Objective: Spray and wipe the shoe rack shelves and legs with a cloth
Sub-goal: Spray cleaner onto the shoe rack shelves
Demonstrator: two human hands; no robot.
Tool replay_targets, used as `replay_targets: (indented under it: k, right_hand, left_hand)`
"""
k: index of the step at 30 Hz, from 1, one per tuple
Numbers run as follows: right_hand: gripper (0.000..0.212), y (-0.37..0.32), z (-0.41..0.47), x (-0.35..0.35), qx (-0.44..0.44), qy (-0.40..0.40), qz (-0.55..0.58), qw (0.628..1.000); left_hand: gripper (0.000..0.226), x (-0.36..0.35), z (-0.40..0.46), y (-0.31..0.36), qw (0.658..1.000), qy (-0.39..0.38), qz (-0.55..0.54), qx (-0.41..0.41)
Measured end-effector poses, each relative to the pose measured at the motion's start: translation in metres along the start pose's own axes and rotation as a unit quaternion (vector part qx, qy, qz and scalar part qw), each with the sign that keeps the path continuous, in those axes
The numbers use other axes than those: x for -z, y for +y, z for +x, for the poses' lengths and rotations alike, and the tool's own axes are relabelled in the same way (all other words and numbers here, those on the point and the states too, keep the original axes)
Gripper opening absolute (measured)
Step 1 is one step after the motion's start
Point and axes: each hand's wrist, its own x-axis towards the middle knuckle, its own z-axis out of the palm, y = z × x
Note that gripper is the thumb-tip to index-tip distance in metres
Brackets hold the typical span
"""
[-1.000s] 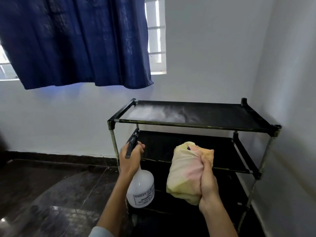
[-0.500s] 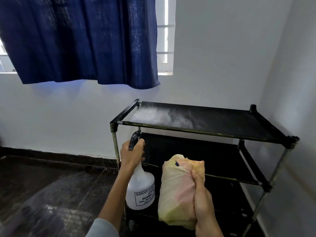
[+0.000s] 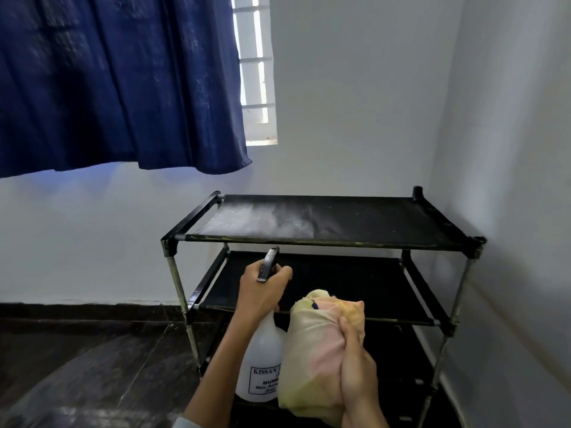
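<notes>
Left hand [image 3: 262,291] grips sprayer [image 3: 261,362] neck, fingers clenched round it, nozzle toward rack [image 3: 324,239] at 12 o'clock. Right hand [image 3: 358,378] clutches bunched cloth [image 3: 315,350], touching or just overlapping bottle at 3 o'clock. Top shelf's left half looks misted.

Spray bottle [image 3: 262,366] label: "KISSAN", "MUM…" partly readable; rest hidden, blurred.
</notes>
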Motion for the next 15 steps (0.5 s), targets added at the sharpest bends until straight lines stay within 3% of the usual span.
replay_targets:
  k: [6,12,15]
  right_hand:
    - [0.040,-0.017,0.004,0.032,0.025,0.064,0.011,0.998]
    - [0.042,-0.032,0.009,0.076,0.045,0.116,0.000,0.992]
    - [0.040,-0.035,0.011,0.091,0.053,0.134,-0.009,0.990]
  left_hand:
    - [0.018,-0.039,-0.008,0.017,0.996,-0.085,0.021,0.008]
    - [0.020,-0.081,-0.019,0.029,0.998,-0.051,0.019,0.026]
    - [0.016,-0.094,-0.027,0.039,0.994,-0.105,-0.002,0.007]
